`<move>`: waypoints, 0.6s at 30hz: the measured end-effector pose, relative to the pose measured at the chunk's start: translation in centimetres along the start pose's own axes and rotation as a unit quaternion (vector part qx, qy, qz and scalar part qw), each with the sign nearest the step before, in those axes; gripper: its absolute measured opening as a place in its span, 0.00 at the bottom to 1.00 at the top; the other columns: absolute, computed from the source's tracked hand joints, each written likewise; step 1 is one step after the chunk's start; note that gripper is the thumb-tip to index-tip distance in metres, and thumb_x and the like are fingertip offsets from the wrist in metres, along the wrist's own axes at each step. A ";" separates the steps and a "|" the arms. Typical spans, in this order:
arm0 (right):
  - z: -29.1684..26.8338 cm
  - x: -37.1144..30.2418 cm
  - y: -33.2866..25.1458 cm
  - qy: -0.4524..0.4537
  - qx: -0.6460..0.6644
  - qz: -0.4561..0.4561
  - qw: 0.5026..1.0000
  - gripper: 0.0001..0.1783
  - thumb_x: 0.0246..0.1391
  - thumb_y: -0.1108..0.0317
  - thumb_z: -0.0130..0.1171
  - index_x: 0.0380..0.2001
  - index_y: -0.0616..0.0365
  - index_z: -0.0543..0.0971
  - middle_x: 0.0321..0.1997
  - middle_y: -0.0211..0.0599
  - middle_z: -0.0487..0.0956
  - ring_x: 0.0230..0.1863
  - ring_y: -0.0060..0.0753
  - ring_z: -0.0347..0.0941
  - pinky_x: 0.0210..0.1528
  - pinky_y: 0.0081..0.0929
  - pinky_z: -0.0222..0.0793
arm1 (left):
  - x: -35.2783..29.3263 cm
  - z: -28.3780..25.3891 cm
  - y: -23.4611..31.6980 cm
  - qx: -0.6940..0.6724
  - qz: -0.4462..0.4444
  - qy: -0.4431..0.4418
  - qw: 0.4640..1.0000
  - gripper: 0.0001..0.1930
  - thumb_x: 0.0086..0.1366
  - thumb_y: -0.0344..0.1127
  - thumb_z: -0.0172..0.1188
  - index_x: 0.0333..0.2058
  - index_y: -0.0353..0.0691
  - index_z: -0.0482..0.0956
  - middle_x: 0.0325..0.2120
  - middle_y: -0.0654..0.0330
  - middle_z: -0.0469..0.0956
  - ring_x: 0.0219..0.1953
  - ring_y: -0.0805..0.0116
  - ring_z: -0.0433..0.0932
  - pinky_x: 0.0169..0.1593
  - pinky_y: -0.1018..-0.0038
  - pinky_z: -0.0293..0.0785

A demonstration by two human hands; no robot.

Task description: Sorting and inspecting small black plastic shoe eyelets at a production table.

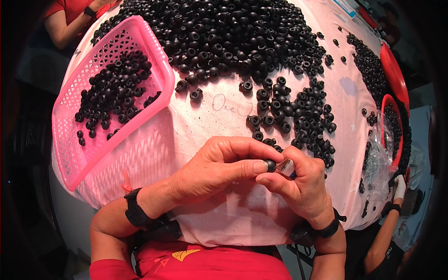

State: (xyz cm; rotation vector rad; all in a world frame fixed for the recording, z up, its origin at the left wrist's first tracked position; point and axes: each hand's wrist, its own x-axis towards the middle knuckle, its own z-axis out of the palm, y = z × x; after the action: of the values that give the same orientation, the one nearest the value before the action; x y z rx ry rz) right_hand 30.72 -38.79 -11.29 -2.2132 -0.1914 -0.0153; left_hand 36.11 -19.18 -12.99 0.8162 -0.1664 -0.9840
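Close in front of my body, my left hand [224, 163] pinches a small round black part [269, 165] between thumb and fingertips. My right hand [303, 186] grips a small flat metal blade [283, 166], its edge at the black part. Whether the blade touches the part is hard to make out. Just beyond my hands lies a loose group of the same black parts [303, 112], many with a round hole in one end. A pink plastic basket [161, 79] to the left stands tilted, with many such parts inside.
A large heap of black parts [224, 32] covers the far side of the cloth-covered table [200, 126]. At right are red trays [395, 77], a clear plastic bag [373, 161] and a co-worker's gloved hand [400, 186]. Another person's arm [65, 28] reaches in at far left.
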 end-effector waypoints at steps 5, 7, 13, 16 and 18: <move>0.1 -0.1 0.0 -0.004 0.007 0.007 1.000 0.24 0.43 0.48 0.71 0.24 0.59 0.76 0.16 0.35 0.76 0.18 0.29 0.76 0.20 0.25 0.70 | 0.0 0.1 0.2 0.005 0.011 -0.004 1.000 0.13 0.66 0.29 0.57 0.49 0.33 0.76 0.42 0.59 0.79 0.39 0.77 0.77 0.43 0.80 0.75; 0.2 0.0 0.0 -0.008 0.011 0.010 1.000 0.24 0.44 0.48 0.71 0.24 0.59 0.76 0.16 0.36 0.75 0.18 0.29 0.76 0.20 0.25 0.69 | 0.0 -0.1 0.0 0.034 0.023 0.010 0.999 0.13 0.66 0.29 0.56 0.48 0.33 0.76 0.42 0.59 0.79 0.40 0.77 0.77 0.43 0.80 0.75; 0.0 -0.1 -0.1 -0.008 0.000 0.006 1.000 0.23 0.45 0.49 0.71 0.25 0.60 0.76 0.16 0.37 0.75 0.18 0.30 0.76 0.19 0.24 0.69 | 0.0 0.0 0.2 0.059 0.004 0.013 0.998 0.12 0.66 0.29 0.56 0.48 0.33 0.76 0.42 0.60 0.78 0.39 0.77 0.77 0.43 0.80 0.75; 0.2 0.1 -0.1 -0.016 -0.002 -0.008 1.000 0.23 0.45 0.50 0.70 0.26 0.60 0.77 0.16 0.37 0.76 0.18 0.30 0.77 0.19 0.24 0.69 | -0.2 0.0 0.3 0.068 0.006 0.023 0.997 0.12 0.66 0.30 0.56 0.48 0.34 0.76 0.41 0.60 0.79 0.39 0.77 0.77 0.42 0.80 0.75; 0.2 0.0 -0.2 -0.021 -0.007 -0.012 1.000 0.23 0.45 0.50 0.70 0.26 0.60 0.77 0.17 0.37 0.76 0.18 0.30 0.77 0.19 0.24 0.69 | -0.2 0.1 0.2 0.040 -0.001 0.017 0.999 0.13 0.66 0.30 0.56 0.48 0.34 0.76 0.41 0.60 0.79 0.39 0.77 0.77 0.42 0.80 0.76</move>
State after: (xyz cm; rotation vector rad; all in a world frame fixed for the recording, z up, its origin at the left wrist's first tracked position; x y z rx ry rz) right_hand 30.71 -38.48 -11.24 -2.2257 -0.2425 0.0155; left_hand 36.09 -19.06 -12.75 0.9058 -0.1772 -0.9706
